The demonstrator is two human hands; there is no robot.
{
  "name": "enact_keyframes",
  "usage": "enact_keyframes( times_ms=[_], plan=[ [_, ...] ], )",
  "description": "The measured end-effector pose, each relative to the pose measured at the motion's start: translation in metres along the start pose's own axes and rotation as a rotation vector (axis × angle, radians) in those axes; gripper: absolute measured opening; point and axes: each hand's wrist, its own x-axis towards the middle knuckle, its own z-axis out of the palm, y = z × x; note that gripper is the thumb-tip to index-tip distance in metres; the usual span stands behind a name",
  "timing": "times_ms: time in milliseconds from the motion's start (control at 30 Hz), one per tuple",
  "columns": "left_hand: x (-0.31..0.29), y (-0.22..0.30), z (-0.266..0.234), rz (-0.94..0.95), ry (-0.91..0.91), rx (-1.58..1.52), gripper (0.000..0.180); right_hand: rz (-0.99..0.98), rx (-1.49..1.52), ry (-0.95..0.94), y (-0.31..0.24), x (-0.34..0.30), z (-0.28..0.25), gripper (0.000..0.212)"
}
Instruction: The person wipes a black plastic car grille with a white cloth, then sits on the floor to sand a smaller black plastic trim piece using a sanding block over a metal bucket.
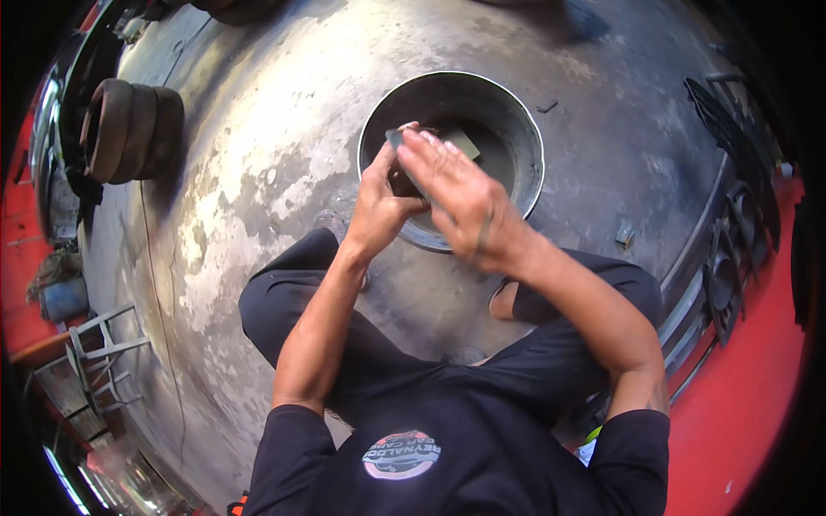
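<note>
Both hands are raised over a round metal basin (535,176) on the floor. My left hand (379,202) is closed around a dark brown piece (403,183), mostly hidden by my fingers, thumb and other hand. My right hand (469,193) lies across the top of that piece with its fingers straight and together. Under its palm and fingers is a thin dark grey sheet (395,138), only its edge showing. A pale yellow-green block (463,144) is inside the basin, beyond my right fingers.
Brown curved brake-shoe-like rings (133,131) stand at the left. A metal stool frame (107,348) is at the lower left. Dark metal parts (723,267) line the right side along a red floor strip (731,413). A small object (625,232) lies right of the basin.
</note>
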Motion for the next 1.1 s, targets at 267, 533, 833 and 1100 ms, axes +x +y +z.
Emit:
enact_keyframes(
  times_ms=[267, 533, 833, 1100],
  plan=[
    [0.008, 0.002, -0.012, -0.066, 0.042, -0.299, 0.085, 0.125, 0.104, 0.085, 0.039, 0.012, -0.028, 0.052],
    [0.006, 0.006, -0.001, -0.229, 0.305, -0.656, 0.058, -0.147, -0.225, -0.104, 0.004, -0.016, 0.034, 0.053],
    [0.015, -0.015, -0.015, -0.218, 0.321, -0.740, 0.058, -0.147, -0.147, -0.098, 0.004, -0.002, 0.031, 0.052],
    [0.019, -0.027, -0.034, -0.220, 0.382, -0.722, 0.064, -0.173, -0.063, -0.206, -0.008, -0.014, 0.031, 0.054]
  ],
)
